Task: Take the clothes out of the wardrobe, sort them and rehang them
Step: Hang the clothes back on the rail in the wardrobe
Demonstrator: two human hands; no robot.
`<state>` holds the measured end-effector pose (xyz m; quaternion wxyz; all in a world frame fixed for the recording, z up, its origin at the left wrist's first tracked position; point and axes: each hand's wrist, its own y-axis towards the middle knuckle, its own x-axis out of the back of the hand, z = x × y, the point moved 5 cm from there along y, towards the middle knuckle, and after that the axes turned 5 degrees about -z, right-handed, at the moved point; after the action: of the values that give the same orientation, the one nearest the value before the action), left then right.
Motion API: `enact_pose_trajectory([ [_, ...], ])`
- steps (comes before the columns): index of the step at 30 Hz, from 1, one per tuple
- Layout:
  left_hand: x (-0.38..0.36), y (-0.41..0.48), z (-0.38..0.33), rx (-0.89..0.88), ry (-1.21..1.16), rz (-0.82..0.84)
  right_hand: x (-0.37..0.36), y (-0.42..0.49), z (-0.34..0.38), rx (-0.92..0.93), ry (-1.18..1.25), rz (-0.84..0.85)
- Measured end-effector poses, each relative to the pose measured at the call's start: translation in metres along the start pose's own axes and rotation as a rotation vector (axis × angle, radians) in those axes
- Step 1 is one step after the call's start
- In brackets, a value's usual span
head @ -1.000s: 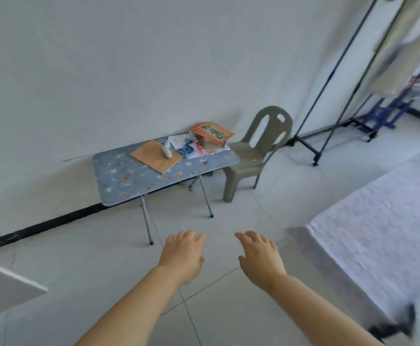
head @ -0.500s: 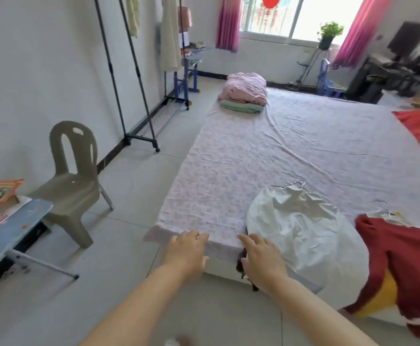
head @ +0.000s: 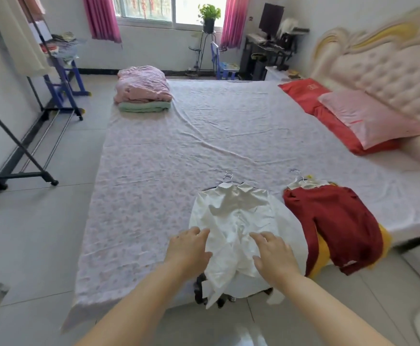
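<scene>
- White shirt [head: 236, 216] lies on its hanger [head: 228, 176] at the near edge of the bed [head: 179, 151], hem hanging over. A dark garment [head: 200, 288] peeks out beneath it.
- Left hand [head: 187, 248] is at the shirt's left edge, right hand [head: 272, 255] over its lower part. Fingers loosely spread, pinching nothing; contact unclear.
- Suggest lifting by the hanger hook, not the hem, or the shirt probably slips off and drags the layer below.
- Red top [head: 334, 221] lies just beside it on the right, over something yellow [head: 320, 255]. Keep the piles separate.
- Clothes rack [head: 24, 174] is well apart on the left. Folded quilts [head: 141, 88] sit at the far corner, not in the way.
</scene>
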<state>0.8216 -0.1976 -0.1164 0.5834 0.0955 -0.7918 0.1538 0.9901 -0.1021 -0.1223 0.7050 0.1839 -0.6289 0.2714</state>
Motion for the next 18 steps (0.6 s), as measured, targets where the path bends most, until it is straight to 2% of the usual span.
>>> enact_pose_trajectory([
  [7,0.003,0.093,-0.009,-0.019,-0.003,-0.045,-0.006,0.084,-0.038,-0.005,0.023,0.015],
  [18,-0.048,0.313,-0.029,0.216,-0.031,0.043,-0.064,0.327,-0.127,0.162,0.060,0.161],
])
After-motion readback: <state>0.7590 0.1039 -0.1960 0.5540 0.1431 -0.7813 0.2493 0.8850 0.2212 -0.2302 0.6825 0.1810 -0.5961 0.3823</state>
